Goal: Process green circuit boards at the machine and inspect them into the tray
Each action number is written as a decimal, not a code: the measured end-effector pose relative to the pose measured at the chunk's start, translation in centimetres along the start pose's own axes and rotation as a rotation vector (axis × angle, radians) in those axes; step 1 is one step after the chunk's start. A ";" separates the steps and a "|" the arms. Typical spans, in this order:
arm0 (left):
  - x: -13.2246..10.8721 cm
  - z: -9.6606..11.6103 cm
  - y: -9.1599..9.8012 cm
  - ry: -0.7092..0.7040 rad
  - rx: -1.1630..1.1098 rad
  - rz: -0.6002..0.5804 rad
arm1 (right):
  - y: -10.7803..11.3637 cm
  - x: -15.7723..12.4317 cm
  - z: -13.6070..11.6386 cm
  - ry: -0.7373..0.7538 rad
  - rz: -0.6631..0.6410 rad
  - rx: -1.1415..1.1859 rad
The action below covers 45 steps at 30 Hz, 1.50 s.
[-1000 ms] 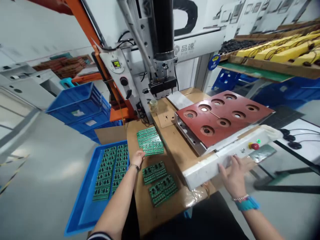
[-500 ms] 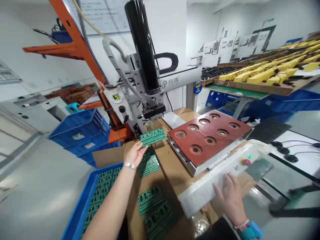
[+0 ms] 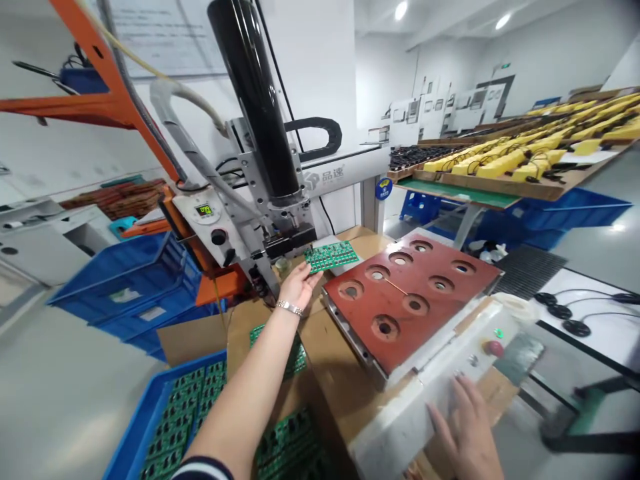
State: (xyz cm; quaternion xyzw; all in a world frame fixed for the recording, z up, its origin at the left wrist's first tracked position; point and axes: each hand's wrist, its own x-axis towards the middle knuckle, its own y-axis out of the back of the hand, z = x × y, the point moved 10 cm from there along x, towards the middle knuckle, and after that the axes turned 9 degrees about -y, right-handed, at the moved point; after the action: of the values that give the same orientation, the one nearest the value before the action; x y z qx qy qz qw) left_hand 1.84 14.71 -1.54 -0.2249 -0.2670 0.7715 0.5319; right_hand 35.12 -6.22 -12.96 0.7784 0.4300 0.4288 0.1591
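Two hands work well apart over a wooden table (image 3: pixel 333 373). The left hand (image 3: pixel 299 287) reaches forward with its fingers close together and slightly bent, their tips (image 3: pixel 307 270) meeting the near edge of a green circuit board (image 3: pixel 331 257). Whether they pinch the board or only touch it cannot be told, as the thumb is hard to make out.

The board lies just beyond those fingertips, its long axis running crosswise to the forearm, roughly left to right in the view with a slight tilt. It sits just beside the black head (image 3: pixel 290 241) of a bench machine, near a small glass jar (image 3: pixel 283 267) and the far corner of a red plate (image 3: pixel 405 300) with round holes.

The left hand is much nearer the board than the right hand (image 3: pixel 465 427), which lies spread, its fingers (image 3: pixel 460 387) resting on a white control box (image 3: pixel 415 427) with a red stop button (image 3: pixel 494 349). Beside the left forearm, a blue tray (image 3: pixel 150 427) holds rows of similar green boards. Farther off, yellow parts lie on a wooden shelf (image 3: pixel 500 185), and blue crates (image 3: pixel 135 287) stand left of the machine.
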 end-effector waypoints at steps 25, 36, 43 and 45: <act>-0.9 0.3 -1.3 -0.012 0.037 -0.081 | 0.5 0.3 -0.3 0.014 0.000 -0.007; -1.3 0.2 -0.5 -0.009 0.028 -0.051 | 0.5 0.2 -0.4 0.024 0.008 -0.001; -1.1 0.3 -0.4 -0.028 0.007 -0.041 | 0.6 0.4 -0.6 0.029 0.011 0.007; -1.0 0.3 -0.5 -0.033 0.005 -0.041 | 0.6 0.4 -0.6 0.028 0.010 0.007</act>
State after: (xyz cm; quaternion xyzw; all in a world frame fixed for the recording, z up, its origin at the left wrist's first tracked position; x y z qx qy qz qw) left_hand 2.30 13.81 -0.91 -0.2052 -0.2785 0.7648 0.5435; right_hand 35.08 -6.32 -12.09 0.7750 0.4297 0.4391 0.1482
